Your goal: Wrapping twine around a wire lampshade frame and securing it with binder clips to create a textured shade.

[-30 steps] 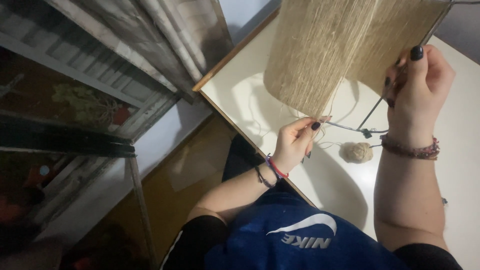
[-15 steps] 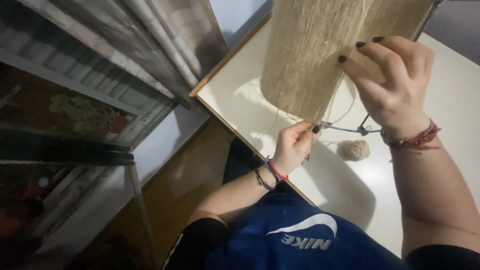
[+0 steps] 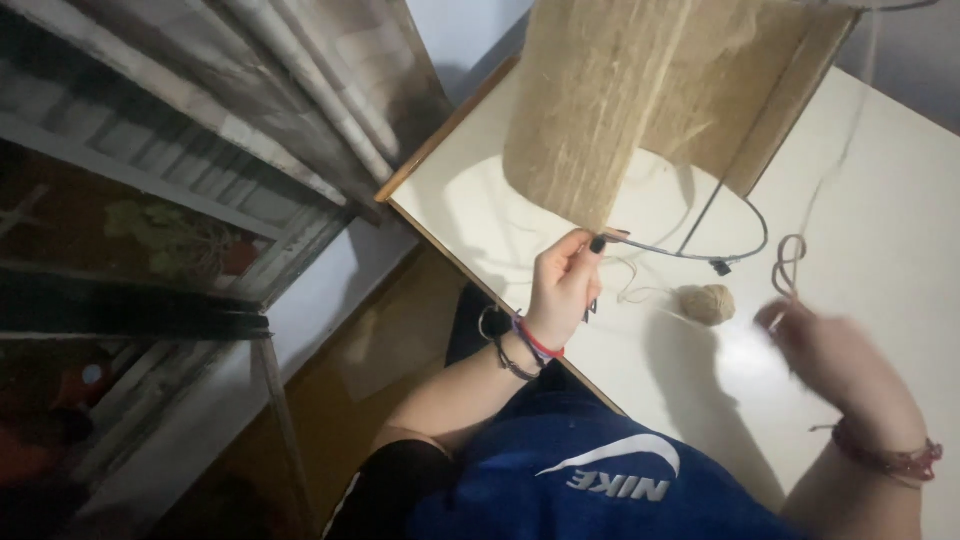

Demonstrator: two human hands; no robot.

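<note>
A person's two hands work pale jute twine onto a wire lampshade frame at a white counter.

Nearest, the blurred right hand pinches a looped strand of twine in its grip. The left hand, grip pressed together, pinches the lower edge of the twine-wrapped cylindrical lampshade. Between the hands a small ball of jute twine lies on the counter, just beside the frame's bare wire ring.
</note>
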